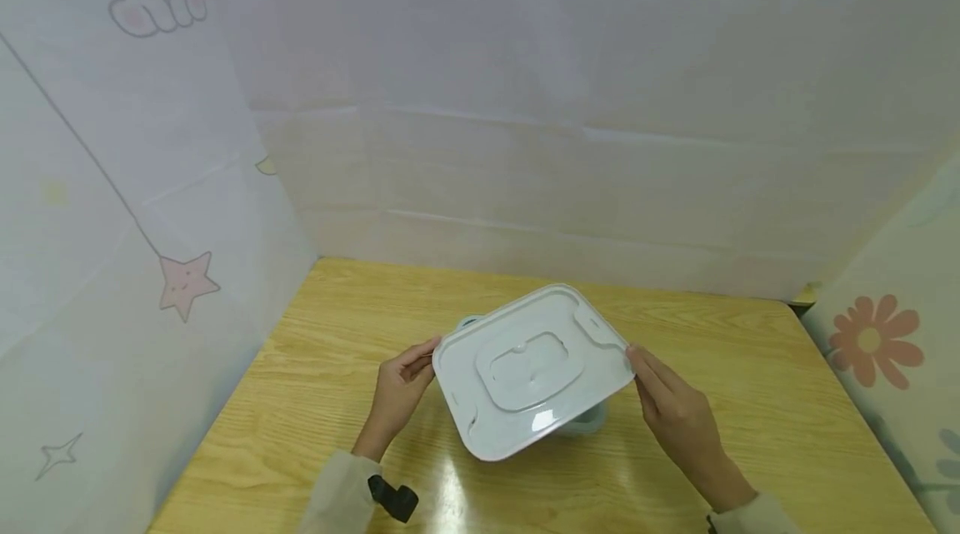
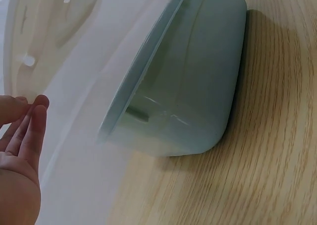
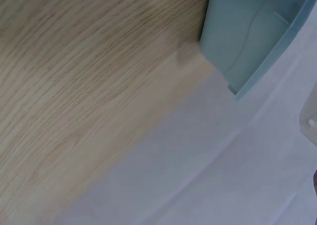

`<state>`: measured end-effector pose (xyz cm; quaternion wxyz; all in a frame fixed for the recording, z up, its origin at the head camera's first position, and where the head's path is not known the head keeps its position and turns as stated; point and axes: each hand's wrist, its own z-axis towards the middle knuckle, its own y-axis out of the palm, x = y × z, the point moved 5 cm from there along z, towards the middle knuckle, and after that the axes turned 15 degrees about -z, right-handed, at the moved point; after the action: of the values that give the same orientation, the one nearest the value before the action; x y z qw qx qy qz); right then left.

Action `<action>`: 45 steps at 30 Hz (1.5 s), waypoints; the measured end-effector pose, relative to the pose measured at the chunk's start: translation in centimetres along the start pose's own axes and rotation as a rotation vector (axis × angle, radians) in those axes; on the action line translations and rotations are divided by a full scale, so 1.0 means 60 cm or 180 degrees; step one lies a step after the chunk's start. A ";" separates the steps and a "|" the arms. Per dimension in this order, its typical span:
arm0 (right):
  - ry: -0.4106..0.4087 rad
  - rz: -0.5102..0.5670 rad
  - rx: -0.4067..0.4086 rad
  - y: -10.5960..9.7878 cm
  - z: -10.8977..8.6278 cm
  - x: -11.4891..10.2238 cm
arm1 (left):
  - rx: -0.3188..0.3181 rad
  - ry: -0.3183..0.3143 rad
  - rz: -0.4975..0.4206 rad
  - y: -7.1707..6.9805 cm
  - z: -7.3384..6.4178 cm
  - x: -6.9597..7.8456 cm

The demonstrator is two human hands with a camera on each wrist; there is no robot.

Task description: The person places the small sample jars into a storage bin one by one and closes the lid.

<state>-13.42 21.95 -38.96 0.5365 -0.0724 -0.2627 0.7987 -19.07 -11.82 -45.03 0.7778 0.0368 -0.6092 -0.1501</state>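
A white rectangular lid (image 1: pixel 532 371) with rounded corners and a raised middle panel is held up at a slant in the head view. My left hand (image 1: pixel 401 388) pinches its left edge between thumb and fingers. At the opposite edge, my right hand (image 1: pixel 675 409) grips the lid near its corner. Below it stands a light blue-green plastic bin (image 2: pixel 198 76) on the table, mostly hidden by the lid in the head view. From the left wrist, a gap shows between the lid (image 2: pixel 44 31) and the bin's rim. Only a lid corner (image 3: pixel 309 118) enters the right wrist view.
The wood-grain table (image 1: pixel 315 417) reaches back to a pale cloth wall (image 1: pixel 540 184). Printed cloth panels with a star (image 1: pixel 187 284) and a flower (image 1: pixel 873 341) stand along the left and right sides. A black strap piece (image 1: pixel 393 499) sits at the left sleeve.
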 end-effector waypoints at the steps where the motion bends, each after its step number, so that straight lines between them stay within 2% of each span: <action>1: 0.0001 -0.0003 0.0043 0.000 -0.001 0.000 | -0.0002 0.0000 0.0008 0.000 0.000 0.000; 9: -0.0231 -0.0143 0.0323 -0.002 0.001 -0.008 | 0.0083 0.0090 0.0168 -0.003 -0.001 0.005; 14: -0.0466 -0.0113 0.0853 -0.017 0.015 -0.021 | 0.0016 0.0335 0.0326 -0.005 -0.003 0.009; 17: -0.0538 -0.0050 0.1022 -0.025 0.021 -0.023 | -0.0033 0.0568 0.0533 -0.003 -0.007 0.014; 21: -0.0556 -0.0045 0.0998 -0.026 0.019 -0.020 | -0.0027 0.1022 0.0926 0.001 -0.010 0.024; 23: -0.0550 -0.0055 0.0972 -0.026 0.017 -0.018 | -0.0050 0.1339 0.1222 0.003 -0.012 0.030; 27: -0.0525 0.0067 0.0914 -0.027 0.014 -0.015 | -0.0117 0.2117 0.1722 0.011 -0.019 0.045; 30: -0.0509 0.0193 0.0822 -0.025 0.013 -0.014 | -0.0168 0.2609 0.1850 0.014 -0.026 0.057; 34: -0.0420 0.0252 0.0730 -0.022 0.010 -0.010 | -0.0243 0.2936 0.1950 0.015 -0.029 0.063; 39: -0.0213 0.0326 0.0714 -0.019 0.010 -0.004 | -0.0327 0.2920 0.1830 0.015 -0.027 0.063; 45: 0.0094 0.0719 0.0832 -0.019 0.017 0.001 | -0.0215 0.2535 0.1452 0.013 -0.019 0.060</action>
<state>-12.94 21.99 -37.51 0.4520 -0.0428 -0.1389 0.8801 -17.07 -12.21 -41.76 0.9653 -0.0687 -0.2501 0.0310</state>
